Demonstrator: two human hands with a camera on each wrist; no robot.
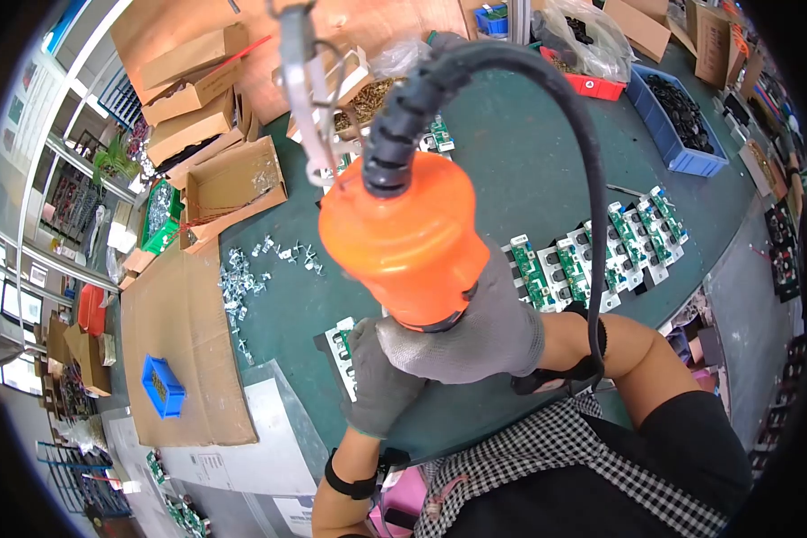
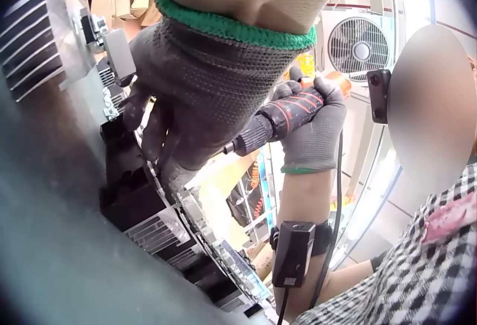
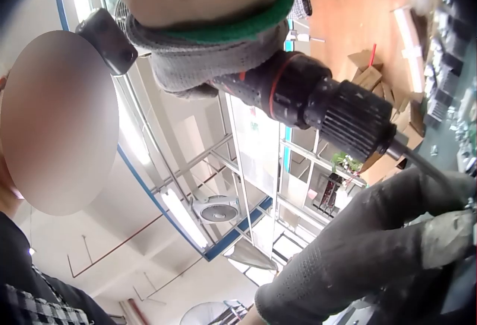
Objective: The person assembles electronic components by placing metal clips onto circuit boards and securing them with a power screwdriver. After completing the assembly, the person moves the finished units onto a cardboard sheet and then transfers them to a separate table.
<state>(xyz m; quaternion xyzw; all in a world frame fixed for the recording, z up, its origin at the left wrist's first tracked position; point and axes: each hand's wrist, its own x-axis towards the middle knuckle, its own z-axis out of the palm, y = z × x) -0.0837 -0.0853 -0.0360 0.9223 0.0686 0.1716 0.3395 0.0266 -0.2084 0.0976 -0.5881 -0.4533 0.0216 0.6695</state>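
- Head view: the green table (image 1: 529, 134) is viewed forward and down from above, with the power screwdriver (image 1: 403, 233) looming close at frame centre.
- Left wrist view: the left hand (image 2: 216, 79) is shown very near, upper centre; the right hand (image 2: 317, 135) is seen beyond.
- Right wrist view: the screwdriver's front is faced closely; the ceiling (image 3: 134, 228) is caught tilted.
- Both hands and screwdriver are shared by both wrist views.

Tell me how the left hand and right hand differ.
The left hand is down at a circuit board; the right hand grips an electric screwdriver. The left glove looks dark grey, the right glove lighter. Both gloves have green trim at the wrist.
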